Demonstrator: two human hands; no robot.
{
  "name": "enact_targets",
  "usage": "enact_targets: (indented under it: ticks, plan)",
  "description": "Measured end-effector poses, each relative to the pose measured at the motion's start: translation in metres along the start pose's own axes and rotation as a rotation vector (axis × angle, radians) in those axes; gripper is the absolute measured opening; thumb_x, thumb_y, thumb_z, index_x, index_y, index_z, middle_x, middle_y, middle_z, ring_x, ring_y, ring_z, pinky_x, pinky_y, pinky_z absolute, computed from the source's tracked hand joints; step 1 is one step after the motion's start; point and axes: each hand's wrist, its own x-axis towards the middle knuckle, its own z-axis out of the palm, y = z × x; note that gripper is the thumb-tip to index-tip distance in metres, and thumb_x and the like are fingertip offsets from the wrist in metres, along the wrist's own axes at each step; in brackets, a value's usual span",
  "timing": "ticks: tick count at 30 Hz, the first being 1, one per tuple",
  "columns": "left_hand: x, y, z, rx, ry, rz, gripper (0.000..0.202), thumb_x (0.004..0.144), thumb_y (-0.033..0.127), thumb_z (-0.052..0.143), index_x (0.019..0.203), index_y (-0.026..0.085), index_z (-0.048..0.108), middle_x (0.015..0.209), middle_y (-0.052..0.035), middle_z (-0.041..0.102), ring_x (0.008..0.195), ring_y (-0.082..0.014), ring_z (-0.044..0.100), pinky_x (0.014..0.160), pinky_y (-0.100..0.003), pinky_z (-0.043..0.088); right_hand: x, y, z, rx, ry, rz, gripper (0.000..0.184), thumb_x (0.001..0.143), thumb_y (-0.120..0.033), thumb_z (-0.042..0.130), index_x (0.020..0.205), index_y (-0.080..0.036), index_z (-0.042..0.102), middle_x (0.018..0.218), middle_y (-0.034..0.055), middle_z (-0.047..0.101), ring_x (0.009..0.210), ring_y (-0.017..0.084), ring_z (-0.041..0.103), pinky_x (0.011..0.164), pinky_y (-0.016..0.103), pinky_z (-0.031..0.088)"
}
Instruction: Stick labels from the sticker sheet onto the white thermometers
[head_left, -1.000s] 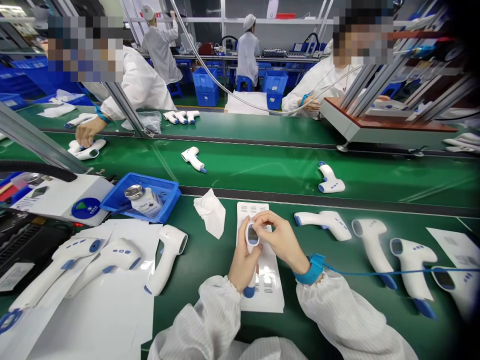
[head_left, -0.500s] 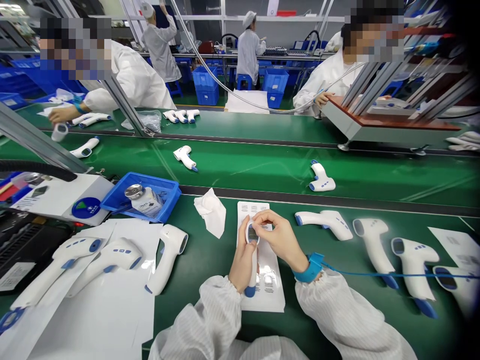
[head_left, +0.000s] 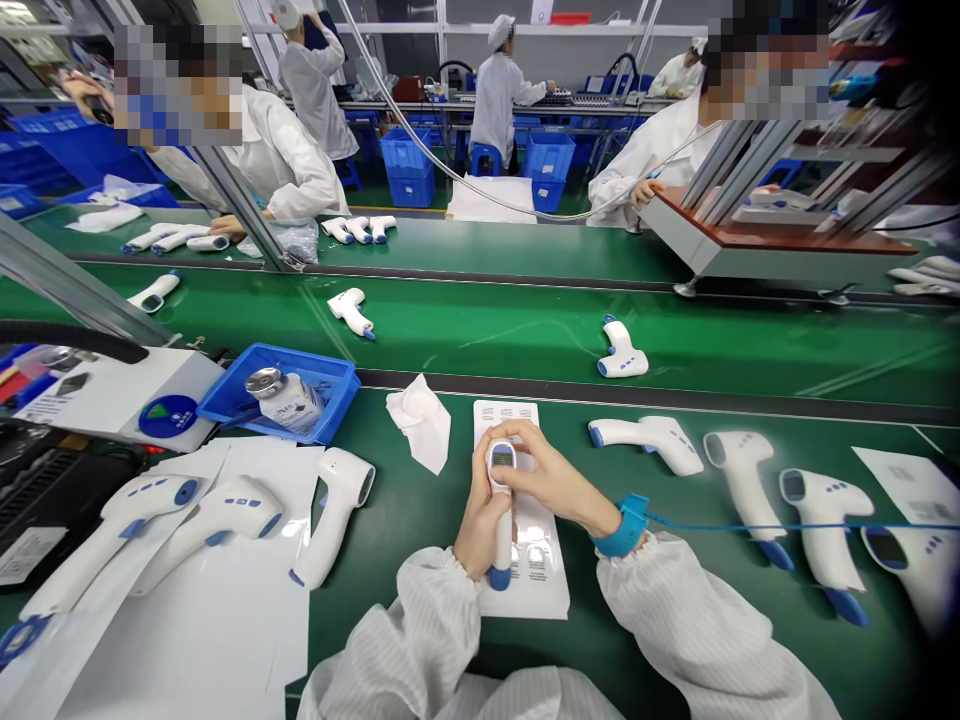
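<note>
My left hand (head_left: 480, 525) is wrapped round the handle of a white forehead thermometer (head_left: 501, 500) with a blue base, held over a white label sheet (head_left: 525, 560) on the green bench. My right hand (head_left: 551, 475) pinches at the thermometer's head beside its small lit screen; what lies under the fingertips is hidden. A blue wrist strap (head_left: 626, 525) with a blue cord sits on my right wrist.
Several white thermometers (head_left: 739, 470) lie to the right, three more (head_left: 210, 515) on white sheets at left. A crumpled wipe (head_left: 420, 420) and a blue tray (head_left: 330, 385) holding a bottle (head_left: 285, 398) sit ahead. Thermometers ride the green conveyor (head_left: 487, 330). Other people work across it.
The thermometers on the conveyor have drifted left. My hands have raised the thermometer slightly, and my right fingers now lie over its head. The person at far left drew their hand back.
</note>
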Motion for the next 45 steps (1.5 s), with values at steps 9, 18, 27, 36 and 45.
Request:
enact_targets:
  ticks: [9, 18, 27, 36, 45]
  plan:
    - [-0.002, 0.001, 0.008, -0.064, 0.047, 0.058, 0.084, 0.074, 0.021, 0.049, 0.150, 0.029, 0.015, 0.076, 0.0006, 0.056, 0.039, -0.0084, 0.037, 0.043, -0.025, 0.038, -0.002, 0.001, 0.011, 0.042, 0.289, -0.006, 0.022, 0.094, -0.037, 0.048, 0.089, -0.023, 0.064, 0.099, 0.0049, 0.066, 0.096, 0.021, 0.061, 0.088, 0.036, 0.047]
    - [0.019, 0.026, -0.004, -0.266, 0.209, 0.150, 0.080, 0.085, 0.024, 0.047, 0.153, 0.034, 0.007, 0.137, -0.0067, 0.051, 0.130, -0.0235, 0.046, 0.105, -0.039, 0.037, 0.022, 0.003, 0.014, -0.327, -0.028, 0.138, 0.025, 0.086, -0.025, 0.056, 0.111, -0.022, 0.051, 0.091, 0.0036, 0.068, 0.077, 0.021, 0.065, 0.065, 0.030, 0.048]
    - [0.008, 0.010, -0.016, 0.002, 0.164, 0.049, 0.057, 0.087, 0.029, 0.054, 0.142, 0.028, 0.038, 0.135, -0.0103, 0.048, 0.133, -0.0268, 0.039, 0.106, -0.041, 0.033, 0.151, 0.021, -0.060, -0.761, 0.437, 0.279, 0.062, 0.076, -0.037, 0.072, 0.126, -0.012, 0.046, 0.140, 0.0250, 0.042, 0.133, 0.040, 0.033, 0.104, 0.051, 0.031]
    - [0.012, 0.006, -0.020, 0.177, 0.169, 0.188, 0.036, 0.085, 0.026, 0.054, 0.120, 0.024, 0.059, 0.121, -0.0094, 0.056, 0.120, -0.0272, 0.049, 0.099, -0.040, 0.039, 0.138, 0.055, -0.143, -0.653, 0.666, 0.829, 0.085, 0.060, -0.033, 0.082, 0.129, -0.003, 0.041, 0.126, 0.0352, 0.045, 0.113, 0.044, 0.052, 0.084, 0.053, 0.045]
    - [0.007, 0.034, -0.029, 0.453, 0.284, 0.516, 0.041, 0.089, 0.023, 0.051, 0.129, 0.025, 0.047, 0.133, -0.0099, 0.048, 0.128, -0.0256, 0.043, 0.109, -0.044, 0.032, 0.099, 0.025, -0.114, -0.617, 0.522, 0.348, 0.099, 0.060, -0.014, 0.073, 0.147, -0.014, 0.026, 0.141, 0.0206, 0.031, 0.127, 0.033, 0.046, 0.103, 0.045, 0.041]
